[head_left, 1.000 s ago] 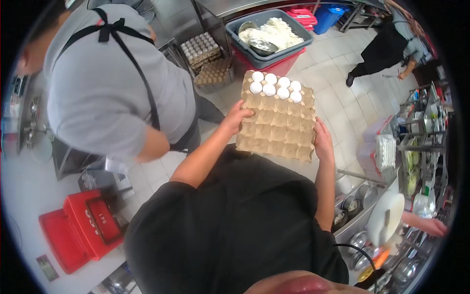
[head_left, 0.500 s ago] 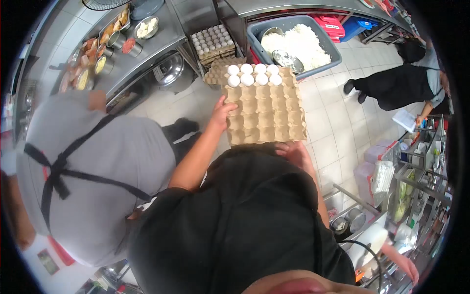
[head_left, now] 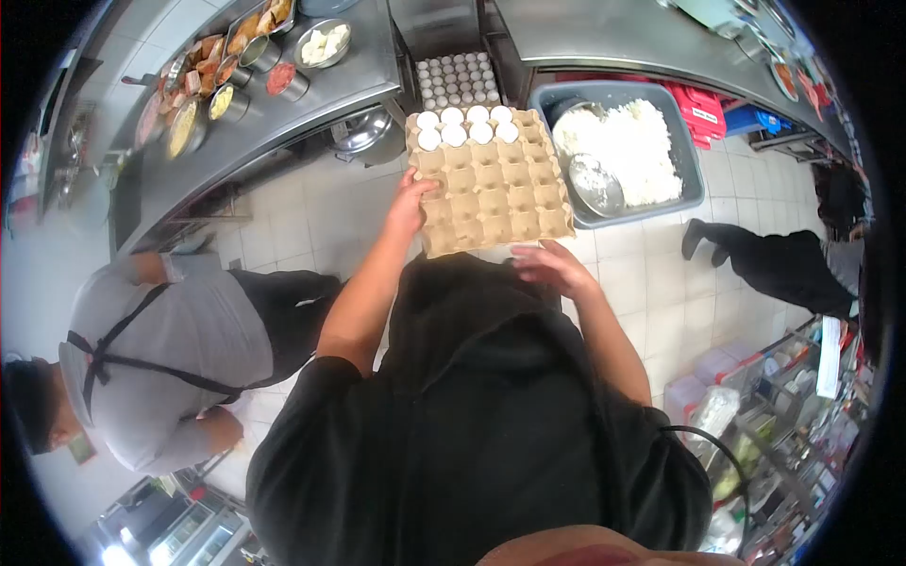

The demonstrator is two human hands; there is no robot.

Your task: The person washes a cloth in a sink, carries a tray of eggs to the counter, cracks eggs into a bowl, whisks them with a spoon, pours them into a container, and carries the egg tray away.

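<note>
A brown cardboard egg tray is held out in front of my body. Several white eggs fill the two rows at its far end, and the nearer cups hold none. My left hand grips the tray's left edge, thumb on top and the other fingers hidden beneath. Just below the tray's near right corner is my right hand, its fingers apart and slightly blurred, with nothing visible in it. Beyond the tray, more white eggs sit in a stack of trays on the floor by the counters.
A grey tub of white rice, with metal bowls in it, stands right of the tray. The left steel counter bears bowls and pots of food. One person in grey is at left, another person in black trousers at right, near crowded shelves.
My right hand has come off the tray's near edge and opened. The view has moved forward toward the egg stack and tub. The person at left now appears farther off.
</note>
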